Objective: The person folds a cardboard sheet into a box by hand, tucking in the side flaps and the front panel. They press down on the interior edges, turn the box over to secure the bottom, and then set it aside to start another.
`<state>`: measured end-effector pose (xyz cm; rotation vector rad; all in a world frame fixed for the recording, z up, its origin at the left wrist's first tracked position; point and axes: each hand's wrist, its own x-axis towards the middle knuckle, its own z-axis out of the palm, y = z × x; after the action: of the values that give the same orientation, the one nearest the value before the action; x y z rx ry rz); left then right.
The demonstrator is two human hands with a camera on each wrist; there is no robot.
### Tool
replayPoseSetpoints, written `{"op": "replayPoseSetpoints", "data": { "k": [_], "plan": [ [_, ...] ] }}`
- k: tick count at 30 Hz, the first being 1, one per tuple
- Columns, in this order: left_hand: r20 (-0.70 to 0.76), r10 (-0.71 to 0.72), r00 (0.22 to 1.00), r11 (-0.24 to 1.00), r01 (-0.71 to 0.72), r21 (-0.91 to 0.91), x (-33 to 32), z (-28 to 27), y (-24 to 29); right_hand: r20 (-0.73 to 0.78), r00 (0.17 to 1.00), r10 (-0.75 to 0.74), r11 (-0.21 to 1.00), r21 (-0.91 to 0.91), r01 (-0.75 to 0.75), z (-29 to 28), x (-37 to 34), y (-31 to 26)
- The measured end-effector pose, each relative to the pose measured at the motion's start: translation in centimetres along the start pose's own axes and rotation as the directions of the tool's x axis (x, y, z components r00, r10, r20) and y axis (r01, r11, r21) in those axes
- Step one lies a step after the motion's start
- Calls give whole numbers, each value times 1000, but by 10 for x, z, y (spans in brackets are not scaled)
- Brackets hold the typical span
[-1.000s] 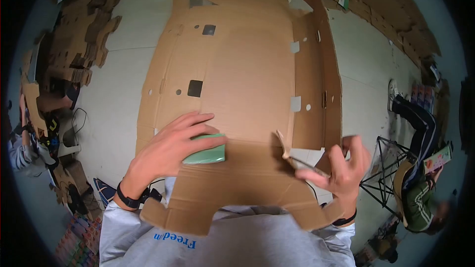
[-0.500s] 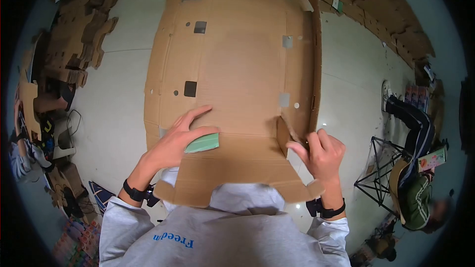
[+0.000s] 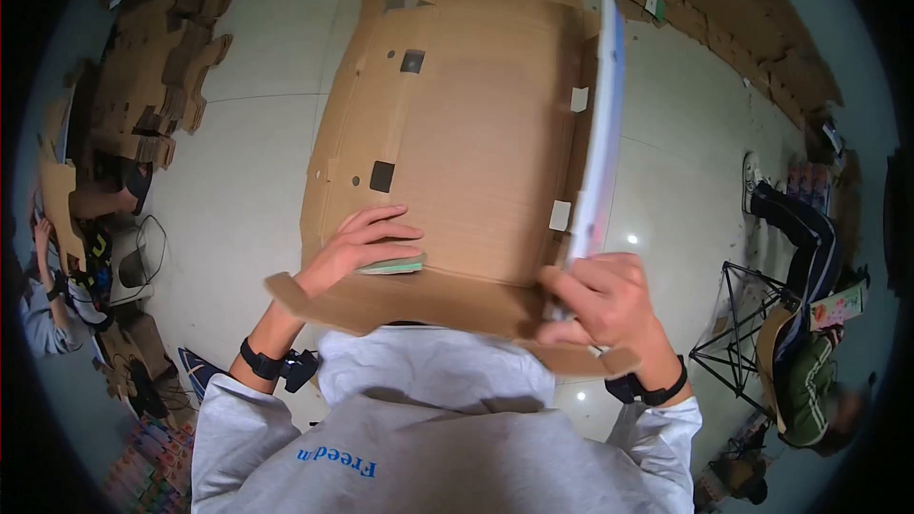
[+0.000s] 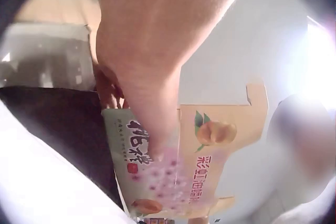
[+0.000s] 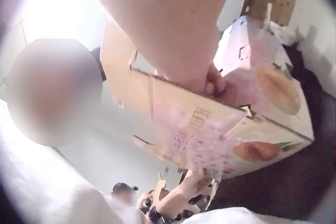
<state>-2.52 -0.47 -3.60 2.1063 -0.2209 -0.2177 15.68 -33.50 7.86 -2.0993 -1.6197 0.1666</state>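
Head view: left hand (image 3: 367,246), at the near left corner of the box (image 3: 476,148); fingers nearly straight, slightly apart, laid over a small green tab (image 3: 392,267); thumb hidden here, its hold on the card cannot be told. Right hand (image 3: 605,295), at the near right corner of the box; fingers curled and clamped on the card there, thumb below them.

Box: one, cardboard, partly folded, between the two hands and reaching away from the person; plain brown inside face up, two dark square holes along its left side. Near wall (image 3: 428,300) of the box, tilted up. Right wall (image 3: 600,124) of the box, on edge, pale and blurred.

Left wrist view: outer side of the box, with peach (image 4: 215,132), pink blossoms and Chinese characters. Right wrist view: right hand reaching over the upper edge of the box, fingertips partly hidden.

Shirt (image 3: 438,447), grey, blue lettering, nearest the near wall of the box. Black band (image 3: 259,358), on the left wrist, outside the box. Floor (image 3: 252,162), pale tile, around the box. Cardboard pile (image 3: 157,67), well left of the box. Wire frame (image 3: 735,324) and seated person (image 3: 804,405), green jacket, right of the box.
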Motion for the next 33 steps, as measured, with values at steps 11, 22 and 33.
{"op": "replayPoseSetpoints", "data": {
  "k": [11, 22, 33],
  "plan": [
    [-175, 47, 983, 991, -23, 135, 10, 19, 3, 25, 955, 297, 953, -78, -294, 45, 21, 31],
    [-372, 24, 928, 951, 93, 294, -29, 4, 0, 475, 485, 734, -316, 872, -374, 110, -41, 21],
    [-155, -954, 258, 296, 709, -640, -98, -63, -15, 425, 447, 787, -306, 898, -315, 105, -25, 6]
  ]
}}
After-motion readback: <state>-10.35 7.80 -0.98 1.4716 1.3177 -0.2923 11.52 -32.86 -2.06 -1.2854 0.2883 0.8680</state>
